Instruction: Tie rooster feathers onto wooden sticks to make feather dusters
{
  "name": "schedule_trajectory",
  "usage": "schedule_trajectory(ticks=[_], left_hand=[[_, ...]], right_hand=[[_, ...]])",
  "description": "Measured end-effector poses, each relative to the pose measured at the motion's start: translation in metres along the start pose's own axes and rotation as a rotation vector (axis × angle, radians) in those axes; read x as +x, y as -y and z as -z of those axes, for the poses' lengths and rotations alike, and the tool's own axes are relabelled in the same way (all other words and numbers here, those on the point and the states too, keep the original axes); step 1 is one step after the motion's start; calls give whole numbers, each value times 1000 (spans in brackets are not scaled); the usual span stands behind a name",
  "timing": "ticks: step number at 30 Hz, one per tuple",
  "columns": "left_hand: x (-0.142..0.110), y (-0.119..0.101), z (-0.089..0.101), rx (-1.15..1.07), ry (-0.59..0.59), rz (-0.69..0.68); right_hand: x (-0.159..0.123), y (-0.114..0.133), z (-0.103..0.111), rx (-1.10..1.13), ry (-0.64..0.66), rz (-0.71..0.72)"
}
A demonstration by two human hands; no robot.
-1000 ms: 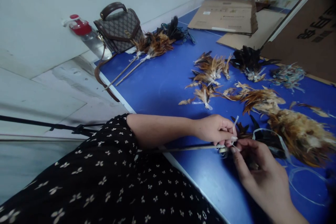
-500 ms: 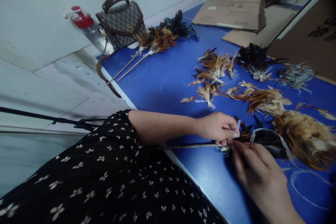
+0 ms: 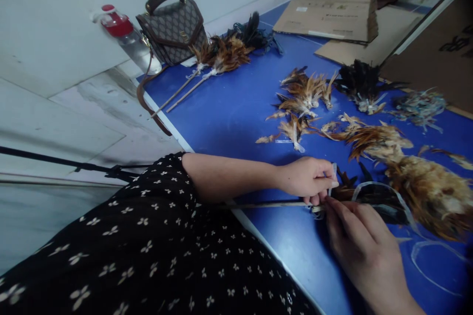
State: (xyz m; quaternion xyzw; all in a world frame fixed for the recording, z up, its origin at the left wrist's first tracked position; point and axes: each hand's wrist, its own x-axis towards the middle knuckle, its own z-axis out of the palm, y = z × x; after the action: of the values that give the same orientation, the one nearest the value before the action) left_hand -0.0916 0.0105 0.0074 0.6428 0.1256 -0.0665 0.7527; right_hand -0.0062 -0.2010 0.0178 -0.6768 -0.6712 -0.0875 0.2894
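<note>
My left hand [image 3: 308,177] pinches a translucent plastic strip [image 3: 334,172] between thumb and fingers, its end standing up past the thumb. Below that hand a thin wooden stick [image 3: 273,204] runs over the table edge toward my body. My right hand [image 3: 364,238] is closed at the stick's feathered end, fingertips pressed together close to the left fingers. What exactly the right fingertips grip is hidden, though a long loop of the strip trails from there. Dark feathers [image 3: 345,188] lie behind both hands at the stick's end.
Brown and black feather bundles [image 3: 305,93] are spread over the blue table [image 3: 229,128]. Two feather dusters [image 3: 221,59] lie farther back beside a handbag [image 3: 173,29] and a red-capped bottle [image 3: 129,39]. Flattened cardboard [image 3: 328,12] rests at the back; a large tan feather pile [image 3: 432,192] is at right.
The left thumb and fingers have shifted slightly, and more of the strip shows between the two hands. The stick stays in place; the view has moved a little.
</note>
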Motion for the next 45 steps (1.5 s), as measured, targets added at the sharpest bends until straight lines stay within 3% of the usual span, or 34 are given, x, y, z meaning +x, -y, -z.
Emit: schedule_trajectory(ticks=[6,13,15,18,21,26,33,45], left_hand=[[-2,2,-2,-40,-59,-37],[-3,-4,4,-12,-214,-263],[-6,-9,10,25,-80,-325],[-14,-16,16,187,305,-309],[-18,-18,17,408,439,-325],[-16,-14,11,617,333,-424],[-18,-9,3,748,160,-434],[-14,4,-9,636,48,-432]], right_hand=[[0,7,-7,-53,-80,-63],[1,8,-7,151,-10,-303],[3,5,-2,187,23,-344],[5,-2,7,238,109,-413],[4,-7,14,305,200,-519],[3,-5,17,393,240,-731],[3,1,20,540,246,-1071],[3,3,17,633,155,-1117]])
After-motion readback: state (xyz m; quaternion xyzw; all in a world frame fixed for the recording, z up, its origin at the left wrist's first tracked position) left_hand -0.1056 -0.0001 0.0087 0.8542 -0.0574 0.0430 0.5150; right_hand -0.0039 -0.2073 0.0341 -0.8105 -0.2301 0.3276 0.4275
